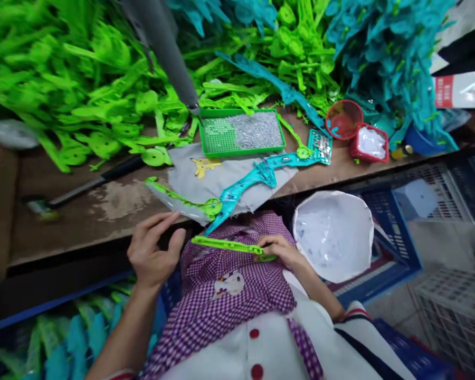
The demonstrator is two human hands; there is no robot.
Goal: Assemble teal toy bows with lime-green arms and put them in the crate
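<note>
My right hand [279,250] is closed on one end of a long lime-green plastic part [227,244], held over my checked apron. Fingers apart, my left hand [154,248] rests by the table's front edge, close to another green part. That second green plastic part [178,198] lies on the grey cloth [200,184], its round end against a blue plastic part [237,192]. The blue part stretches across the cloth and ends in a small grid plate [320,146] with metal pieces on it. Behind the cloth is a green tray [241,153] of small silvery pieces.
Heaped green parts [83,95] and blue parts [391,63] cover the back. A grey tool [170,58] hangs down beside the tray. A hammer [75,192] lies left. Red containers [344,119] stand right, and a white-lined tub [332,235] is beside my lap. Crates stand around me.
</note>
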